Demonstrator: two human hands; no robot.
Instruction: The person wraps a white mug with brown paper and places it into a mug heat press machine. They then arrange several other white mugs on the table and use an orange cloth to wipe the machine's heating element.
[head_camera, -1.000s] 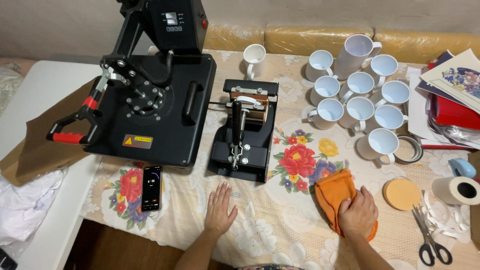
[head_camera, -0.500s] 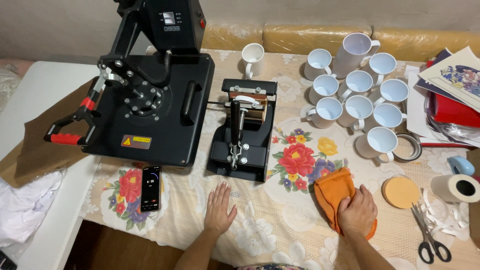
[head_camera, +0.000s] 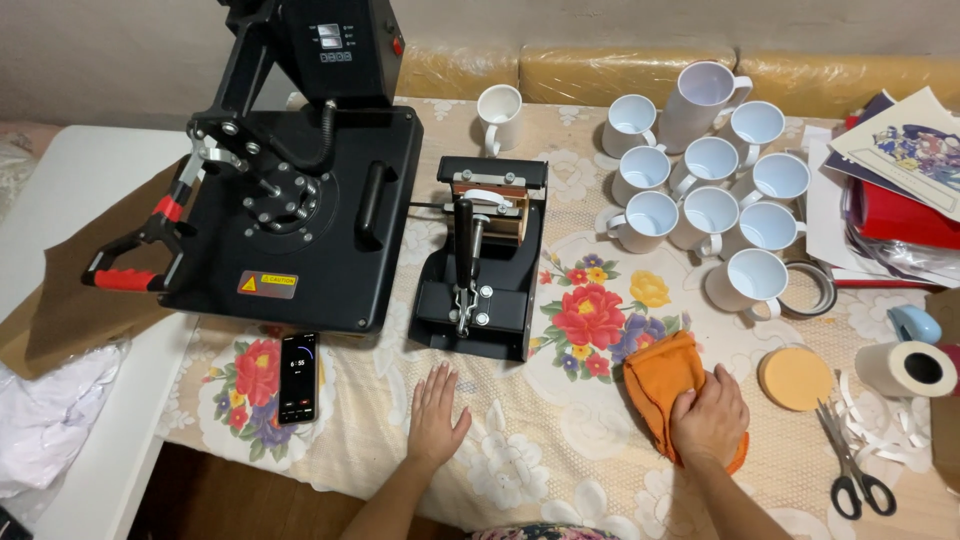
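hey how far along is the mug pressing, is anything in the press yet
Done: both presses are set out, and the mug press holds something brown, though I can't tell if it's a mug. In hand: the right hand rests on an orange cloth; the left hand lies flat on the table. Left: the white mugs stand blank.

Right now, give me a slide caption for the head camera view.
Left hand flat on the floral tablecloth below a mug press; right hand on an orange cloth.

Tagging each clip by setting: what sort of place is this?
Probably a home craft table for printing mugs: a flat heat press, a mug press and a cluster of blank white mugs on a flowered tablecloth.
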